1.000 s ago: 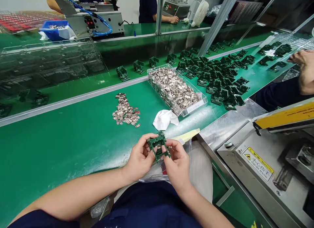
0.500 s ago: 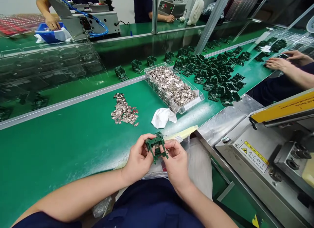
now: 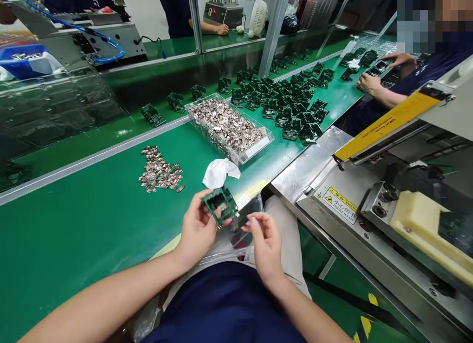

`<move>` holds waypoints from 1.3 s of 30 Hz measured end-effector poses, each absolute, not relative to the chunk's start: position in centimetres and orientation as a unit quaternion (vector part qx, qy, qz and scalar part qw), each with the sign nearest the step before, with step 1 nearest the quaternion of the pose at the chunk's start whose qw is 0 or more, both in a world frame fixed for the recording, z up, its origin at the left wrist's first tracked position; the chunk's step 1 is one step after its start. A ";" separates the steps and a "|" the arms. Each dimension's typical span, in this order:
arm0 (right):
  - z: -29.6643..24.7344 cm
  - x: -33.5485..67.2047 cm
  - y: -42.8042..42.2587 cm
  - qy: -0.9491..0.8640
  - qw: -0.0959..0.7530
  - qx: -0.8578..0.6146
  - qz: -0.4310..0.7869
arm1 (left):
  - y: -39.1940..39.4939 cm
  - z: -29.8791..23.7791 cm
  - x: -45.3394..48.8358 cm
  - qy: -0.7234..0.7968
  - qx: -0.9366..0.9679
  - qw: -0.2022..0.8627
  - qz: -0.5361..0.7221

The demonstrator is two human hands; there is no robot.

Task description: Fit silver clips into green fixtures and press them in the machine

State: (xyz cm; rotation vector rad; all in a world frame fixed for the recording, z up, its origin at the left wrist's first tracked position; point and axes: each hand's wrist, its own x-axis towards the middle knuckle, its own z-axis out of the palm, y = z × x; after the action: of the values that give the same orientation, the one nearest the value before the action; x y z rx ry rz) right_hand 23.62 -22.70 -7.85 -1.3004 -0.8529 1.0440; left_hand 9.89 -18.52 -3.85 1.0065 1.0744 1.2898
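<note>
My left hand (image 3: pixel 195 229) grips a green circuit board assembly (image 3: pixel 211 203) by its left side, above my lap. The board is tilted, and an open square frame shows in it. Just to the right, apart from the board, is my right hand (image 3: pixel 268 239). Its thumb and forefinger are pinched together; what they hold, if anything, is too small to make out. Beyond my hands lie a crumpled white cloth (image 3: pixel 216 173) and a loose pile of small metal pieces (image 3: pixel 158 170). A clear plastic tray (image 3: pixel 254 150) full of similar metal pieces stands behind the cloth.
Many green board assemblies (image 3: pixel 291 104) lie heaped at the back right, with several along the rail. A machine with a yellow bar (image 3: pixel 384 123) and a hand-injury warning label (image 3: pixel 339 205) stands at my right. A co-worker's hands (image 3: pixel 369 82) handle boards beyond it.
My right hand has let go of the board and drawn slightly away to the right. The left hand keeps the board and has turned it. The camera view has swung right.
</note>
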 end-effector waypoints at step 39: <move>-8.8 24.2 -19.8 -0.694 0.313 -0.591 0.265 | -14.5 -6.9 14.6 0.428 0.383 0.584 0.573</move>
State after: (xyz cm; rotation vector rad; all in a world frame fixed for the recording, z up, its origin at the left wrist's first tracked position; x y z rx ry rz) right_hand 24.19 -19.82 -8.85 -1.5576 -1.8312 0.7000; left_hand 14.63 -14.55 -6.93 0.8946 0.9998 1.3385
